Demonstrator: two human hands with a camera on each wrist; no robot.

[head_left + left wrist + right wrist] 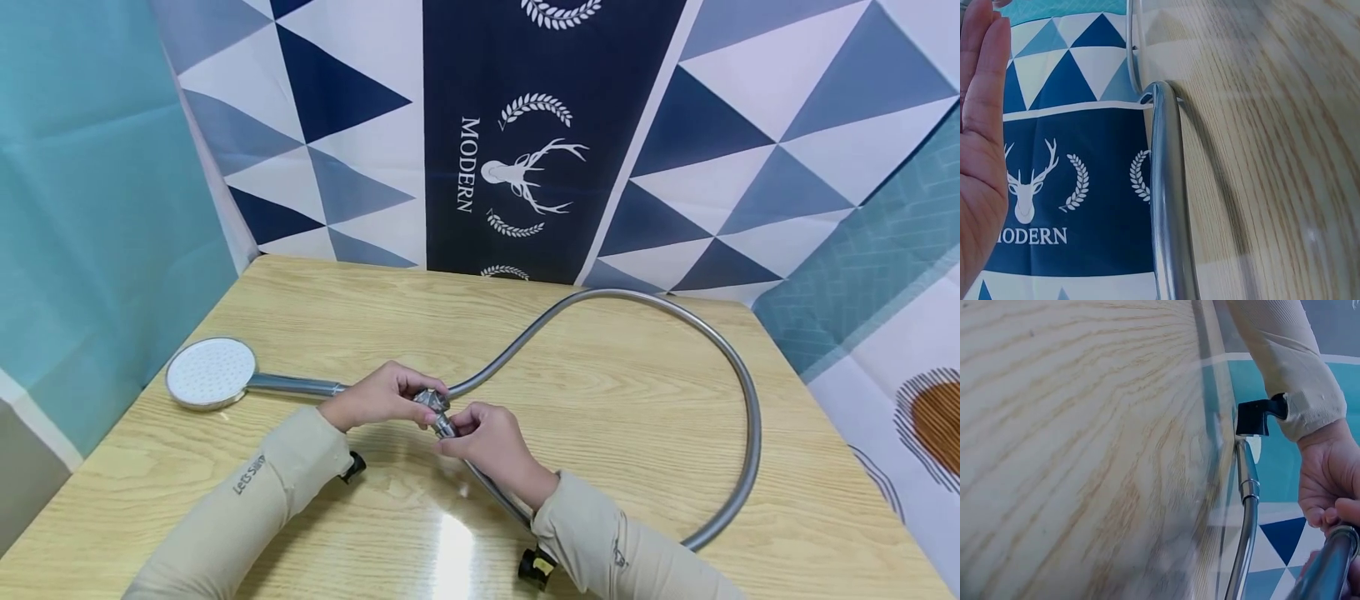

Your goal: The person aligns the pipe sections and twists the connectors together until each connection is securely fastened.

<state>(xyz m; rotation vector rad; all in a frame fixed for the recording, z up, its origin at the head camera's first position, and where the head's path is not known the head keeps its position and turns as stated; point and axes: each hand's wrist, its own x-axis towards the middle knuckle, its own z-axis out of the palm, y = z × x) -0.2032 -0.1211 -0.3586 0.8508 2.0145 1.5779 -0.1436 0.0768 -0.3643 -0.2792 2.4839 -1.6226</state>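
Observation:
My left hand (378,396) pinches a small chrome fitting (431,400) between thumb and fingers near the table's middle. Against its lower side, my right hand (491,442) grips the metal end of a grey shower hose (738,375). Fitting and hose end meet in line; whether they are threaded together is hidden by the fingers. To the left lies a hand shower (212,372) with a white round face and chrome handle (296,383). In the right wrist view, the handle joins the hose at a collar (1249,489). The left wrist view shows part of the left palm (982,169).
The hose loops wide across the right side of the wooden table (615,433) and passes beneath the right forearm. Patterned cloth (352,142) hangs along the back edge, with teal cloth (97,208) at the left. Black wrist mounts (536,568) hang below both sleeves.

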